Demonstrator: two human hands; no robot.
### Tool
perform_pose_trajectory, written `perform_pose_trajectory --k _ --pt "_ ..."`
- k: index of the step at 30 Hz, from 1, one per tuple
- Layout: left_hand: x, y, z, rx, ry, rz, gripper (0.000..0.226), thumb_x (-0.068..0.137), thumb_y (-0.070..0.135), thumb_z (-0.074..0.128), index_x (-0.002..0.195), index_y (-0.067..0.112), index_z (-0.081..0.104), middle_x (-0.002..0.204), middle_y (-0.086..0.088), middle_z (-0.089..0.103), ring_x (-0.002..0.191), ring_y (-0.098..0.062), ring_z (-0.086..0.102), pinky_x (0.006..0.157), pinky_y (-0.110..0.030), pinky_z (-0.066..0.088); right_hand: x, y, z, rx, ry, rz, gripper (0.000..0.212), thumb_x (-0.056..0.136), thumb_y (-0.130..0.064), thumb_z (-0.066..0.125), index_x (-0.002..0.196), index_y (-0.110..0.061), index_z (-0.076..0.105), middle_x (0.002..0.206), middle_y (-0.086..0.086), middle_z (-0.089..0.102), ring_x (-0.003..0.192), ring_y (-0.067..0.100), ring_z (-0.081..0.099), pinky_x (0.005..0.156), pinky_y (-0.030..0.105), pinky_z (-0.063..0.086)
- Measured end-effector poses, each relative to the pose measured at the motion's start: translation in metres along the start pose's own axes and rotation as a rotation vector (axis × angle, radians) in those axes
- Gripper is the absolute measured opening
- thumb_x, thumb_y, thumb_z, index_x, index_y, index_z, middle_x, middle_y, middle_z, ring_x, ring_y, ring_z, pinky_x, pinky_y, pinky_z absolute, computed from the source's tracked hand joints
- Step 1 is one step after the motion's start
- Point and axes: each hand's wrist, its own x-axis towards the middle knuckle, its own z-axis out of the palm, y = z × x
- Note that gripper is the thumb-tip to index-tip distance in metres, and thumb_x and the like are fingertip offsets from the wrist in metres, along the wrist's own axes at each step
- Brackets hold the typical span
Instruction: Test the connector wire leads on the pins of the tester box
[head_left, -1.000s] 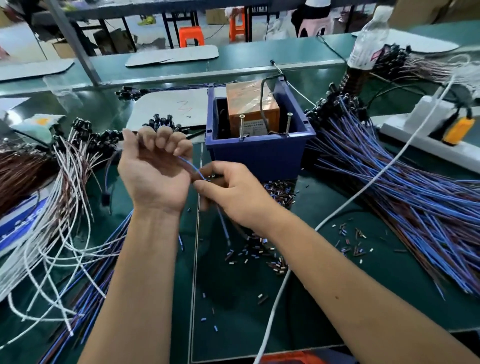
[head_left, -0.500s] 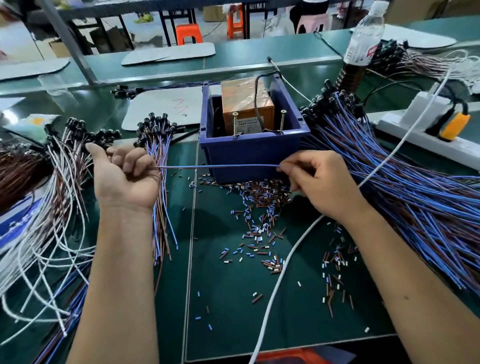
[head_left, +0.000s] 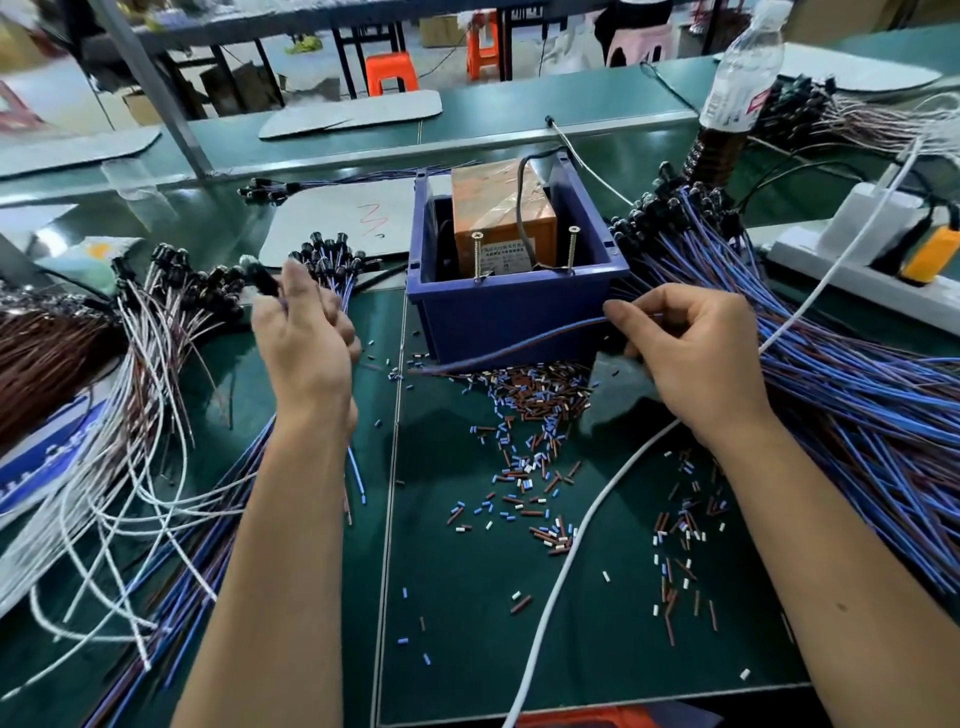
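— In front of the blue bin (head_left: 514, 317), what step is this?
— Readying one wire (head_left: 519, 347). The right hand (head_left: 696, 358) pinches its leads; the left hand (head_left: 306, 338) grips the black connector (head_left: 258, 274), fingers curled round it. The wire sags between them, across the bin's front.
— And the tester (head_left: 498, 218)?
— The orange box inside the bin, two screw pins (head_left: 477, 255) upright at its front, untouched.
— Next?
— I judge the right hand must lift the leads over the rim and touch one to each pin.

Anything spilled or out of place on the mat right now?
Yes: cut insulation bits lie scattered loose on the green mat, thickest just in front of the blue bin. Looks like stripping waste, not damage. Nothing else stands out.
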Motion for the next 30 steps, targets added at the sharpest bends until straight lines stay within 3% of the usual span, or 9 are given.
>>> perform_pose_trajectory --k 3,6,11,15,18,22,24,27,30 --pt "0.006 -0.005 -0.002 0.057 -0.027 -0.183 0.039 0.112 0.027 0.043 0.075 0.024 0.03 0.052 0.009 0.029 0.041 -0.005 0.02 0.038 -0.017 0.015 0.002 0.004 0.0 0.034 0.037 0.048 0.032 0.09 -0.05 0.077 0.072 -0.023 0.072 0.057 -0.006 0.068 0.044 0.003 0.052 0.048 0.016 0.04" --pt "0.012 -0.001 -0.013 -0.112 -0.072 -0.418 0.039 0.106 0.03 0.053 0.073 0.023 0.033 0.058 0.007 0.03 0.044 -0.005 0.02 0.04 -0.017 0.015 0.003 0.008 0.0 0.046 0.084 0.08 0.037 0.087 -0.055 0.076 0.071 -0.022 0.071 0.056 -0.006 0.067 0.043 0.003 0.051 0.047 0.017 0.039" --pt "0.014 0.007 -0.018 -0.54 -0.054 -0.44 0.026 0.106 0.026 0.038 0.084 0.012 0.042 0.081 -0.008 0.048 0.063 -0.015 0.037 0.059 -0.022 0.03 0.005 0.011 0.0 0.078 0.138 0.129 0.037 0.084 -0.058 0.076 0.074 -0.023 0.073 0.056 -0.004 0.067 0.042 0.005 0.051 0.05 0.025 0.04" --pt "0.012 0.009 -0.012 -0.536 -0.017 -0.257 0.04 0.113 0.028 0.028 0.081 0.015 0.048 0.073 -0.001 0.048 0.052 -0.009 0.035 0.047 -0.016 0.027 0.0 0.004 0.004 0.12 0.098 0.102 0.032 0.086 -0.055 0.077 0.074 -0.025 0.073 0.056 -0.004 0.067 0.042 0.005 0.053 0.047 0.019 0.04" --pt "0.004 0.013 -0.01 -0.409 -0.183 -0.092 0.037 0.113 0.032 0.03 0.083 0.019 0.047 0.067 0.005 0.046 0.05 -0.007 0.03 0.043 -0.017 0.023 -0.005 -0.004 0.008 0.194 0.031 0.07 0.027 0.089 -0.046 0.079 0.072 -0.026 0.072 0.055 -0.002 0.065 0.041 0.007 0.05 0.044 0.018 0.039" --pt "-0.02 0.005 0.011 0.001 -0.426 0.282 0.034 0.113 0.024 0.036 0.085 0.016 0.054 0.07 0.003 0.057 0.048 -0.008 0.036 0.042 -0.02 0.026 -0.015 -0.015 0.016 0.169 -0.095 -0.044 0.026 0.091 -0.037 0.081 0.072 -0.022 0.071 0.056 -0.002 0.065 0.045 0.005 0.053 0.05 0.017 0.041" --pt "-0.036 -0.004 0.027 0.245 -0.546 0.51 0.033 0.112 0.018 0.041 0.085 0.017 0.06 0.075 0.004 0.063 0.049 -0.002 0.042 0.046 -0.017 0.029 -0.021 -0.019 0.021 0.172 -0.157 -0.087 0.025 0.091 -0.037 0.08 0.073 -0.021 0.071 0.057 -0.002 0.064 0.046 0.006 0.052 0.05 0.02 0.041" --pt "-0.054 -0.022 0.042 0.541 -0.697 0.787 0.023 0.108 0.014 0.051 0.096 0.004 0.07 0.082 0.008 0.066 0.072 -0.002 0.059 0.061 -0.021 0.043 -0.024 -0.022 0.023 0.217 -0.19 -0.104 0.024 0.091 -0.035 0.08 0.074 -0.022 0.071 0.057 -0.001 0.064 0.046 0.004 0.051 0.049 0.019 0.039" --pt "-0.063 -0.033 0.047 0.607 -0.777 0.761 0.015 0.106 0.015 0.055 0.108 0.006 0.067 0.089 0.005 0.069 0.077 -0.008 0.062 0.067 -0.026 0.047 -0.024 -0.024 0.022 0.254 -0.176 -0.125 0.019 0.09 -0.039 0.079 0.077 -0.027 0.073 0.058 -0.004 0.066 0.046 0.004 0.055 0.049 0.016 0.041"
